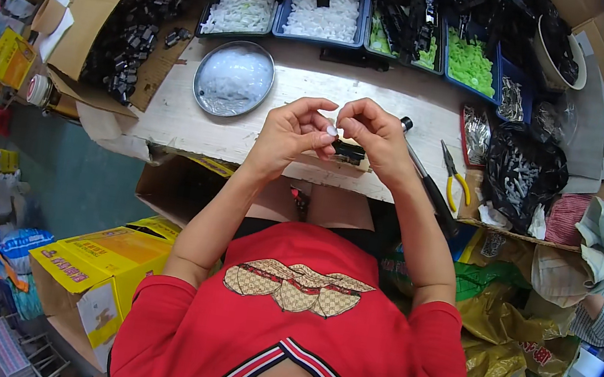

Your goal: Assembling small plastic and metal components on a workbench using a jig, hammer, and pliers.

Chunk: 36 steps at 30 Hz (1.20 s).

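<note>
1. The person's left hand (290, 134) and right hand (374, 138) are meeting just above the near edge of the pale wooden bench (174, 113), close to the middle of the view.
2. The left grip is pinching a small white plastic piece (332, 129) between thumb and forefinger; the right grip is pinching the same piece from its 3 o'clock side, fingertips touching.
3. A small black part (348, 150) is sitting directly under the hands, at 6 o'clock of the white piece; whether a finger is touching it cannot be told.
4. A round metal dish (234, 78) of clear-white bits is lying on the bench at 10 o'clock of the left hand, well apart from it.
5. At 12 o'clock, blue trays of white plastic pieces (325, 11) and a tray of green plastic pieces (470, 61) are lining the far side of the bench.
6. An open cardboard box (112, 4) of black parts is resting at 10 o'clock, beyond the dish.
7. Yellow-handled pliers (455, 178) are lying at 3 o'clock of the right hand, and a black-handled tool (426, 183) is lying between them and the wrist.
8. A black bag (520, 177) holding pale pieces is sitting farther toward 3 o'clock.
9. A yellow carton (103, 257) is standing on the floor at 8 o'clock.
</note>
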Tool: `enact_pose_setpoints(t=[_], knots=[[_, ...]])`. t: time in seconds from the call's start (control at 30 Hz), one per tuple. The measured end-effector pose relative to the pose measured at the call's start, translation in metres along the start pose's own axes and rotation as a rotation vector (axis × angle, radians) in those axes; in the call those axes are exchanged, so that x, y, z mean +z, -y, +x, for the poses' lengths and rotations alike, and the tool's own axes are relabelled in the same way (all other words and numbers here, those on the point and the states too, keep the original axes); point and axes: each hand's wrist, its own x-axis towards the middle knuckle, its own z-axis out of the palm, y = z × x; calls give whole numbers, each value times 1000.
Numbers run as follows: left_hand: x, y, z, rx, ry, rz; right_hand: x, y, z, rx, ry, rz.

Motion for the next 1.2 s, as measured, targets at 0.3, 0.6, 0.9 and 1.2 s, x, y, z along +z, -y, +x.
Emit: enact_pose_setpoints(t=[0.3, 0.6, 0.9, 1.2], knots=[[-4, 4, -5, 5, -21, -13, 8, 2, 0, 17, 25, -83], [-11, 5, -8, 4, -34, 1, 11, 3, 4, 15, 18, -125], [-13, 10, -11, 14, -71, 18, 19, 1, 7, -133, -39, -330], [-16, 14, -15, 71, -142, -46, 24, -12, 8, -258, -40, -464]])
